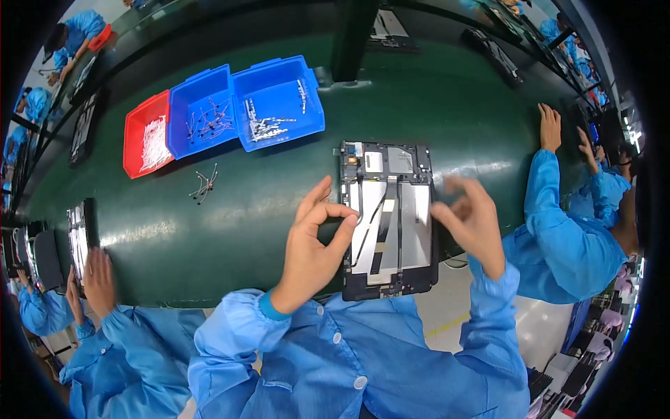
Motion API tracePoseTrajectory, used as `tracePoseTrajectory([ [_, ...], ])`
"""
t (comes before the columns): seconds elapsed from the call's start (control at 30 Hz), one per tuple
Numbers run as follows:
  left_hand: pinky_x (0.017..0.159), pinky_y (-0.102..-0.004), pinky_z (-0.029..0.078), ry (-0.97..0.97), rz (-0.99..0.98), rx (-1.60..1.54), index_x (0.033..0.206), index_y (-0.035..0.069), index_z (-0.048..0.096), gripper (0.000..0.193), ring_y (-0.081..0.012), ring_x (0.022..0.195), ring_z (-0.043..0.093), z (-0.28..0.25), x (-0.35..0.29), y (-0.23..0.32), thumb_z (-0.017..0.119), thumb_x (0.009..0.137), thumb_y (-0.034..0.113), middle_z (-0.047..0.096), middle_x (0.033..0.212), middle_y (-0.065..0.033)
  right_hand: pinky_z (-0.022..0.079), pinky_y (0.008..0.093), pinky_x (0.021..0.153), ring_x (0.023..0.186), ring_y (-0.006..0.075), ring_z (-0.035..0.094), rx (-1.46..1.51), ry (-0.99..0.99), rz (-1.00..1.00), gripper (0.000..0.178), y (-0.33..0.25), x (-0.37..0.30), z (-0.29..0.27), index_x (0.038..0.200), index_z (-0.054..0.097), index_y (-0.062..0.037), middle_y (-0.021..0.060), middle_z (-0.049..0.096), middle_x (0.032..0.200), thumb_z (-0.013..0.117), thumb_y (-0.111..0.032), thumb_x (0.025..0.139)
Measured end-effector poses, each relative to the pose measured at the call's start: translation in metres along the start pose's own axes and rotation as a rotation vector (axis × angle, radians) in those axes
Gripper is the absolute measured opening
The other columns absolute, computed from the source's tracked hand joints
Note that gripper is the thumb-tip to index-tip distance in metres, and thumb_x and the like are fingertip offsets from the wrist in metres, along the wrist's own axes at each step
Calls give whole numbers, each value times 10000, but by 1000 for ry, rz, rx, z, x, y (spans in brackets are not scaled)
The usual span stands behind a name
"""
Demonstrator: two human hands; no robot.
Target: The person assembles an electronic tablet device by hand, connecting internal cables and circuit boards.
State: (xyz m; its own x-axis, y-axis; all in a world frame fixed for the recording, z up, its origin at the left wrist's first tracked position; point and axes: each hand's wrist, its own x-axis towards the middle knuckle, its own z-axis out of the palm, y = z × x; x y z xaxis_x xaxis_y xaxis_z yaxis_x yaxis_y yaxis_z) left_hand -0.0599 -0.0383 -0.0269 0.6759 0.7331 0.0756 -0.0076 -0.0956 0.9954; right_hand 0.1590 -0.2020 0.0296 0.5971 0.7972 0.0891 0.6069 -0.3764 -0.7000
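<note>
An opened tablet-like device (412, 237) lies in front of me at the table's near edge, its insides facing up. Black frame parts surround a pale panel, crossed by a black ribbon cable (384, 230) and thin black cables. My left hand (310, 244) is at the device's left side, thumb and index fingertip pinched together over its edge. A thin black cable runs to those fingertips; whether they grip it is hard to see. Just off the device's right edge, my right hand (478, 223) has its thumb and fingers apart, slightly blurred, with nothing visible between them.
Two joined blue bins (279, 75) with small white strips and thin wired parts stand far left, beside a red bin (132, 140) of white pieces. A small wire bundle (204, 185) lies nearer. Co-workers' hands (550, 129) are at both sides. A dark post (352, 42) rises behind.
</note>
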Motion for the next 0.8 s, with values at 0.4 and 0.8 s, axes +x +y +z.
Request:
tracePoseTrajectory([
  [0.4,1096,-436,356,191,88,157,973,41,702,77,-382,1401,392,26,-23,11,685,902,63,356,1502,-257,567,499,679,755,488,653,-399,-106,-147,727,-37,58,67,1295,433,124,342,493,1156,611,-481,935],
  [0.8,875,-301,425,11,-82,-571,1063,60,578,113,-133,969,494,-26,-5,22,627,978,116,526,1118,-42,470,267,498,518,131,596,516,-399,-278,408,-91,31,50,1205,604,2,173,624,1195,762,-151,861],
])
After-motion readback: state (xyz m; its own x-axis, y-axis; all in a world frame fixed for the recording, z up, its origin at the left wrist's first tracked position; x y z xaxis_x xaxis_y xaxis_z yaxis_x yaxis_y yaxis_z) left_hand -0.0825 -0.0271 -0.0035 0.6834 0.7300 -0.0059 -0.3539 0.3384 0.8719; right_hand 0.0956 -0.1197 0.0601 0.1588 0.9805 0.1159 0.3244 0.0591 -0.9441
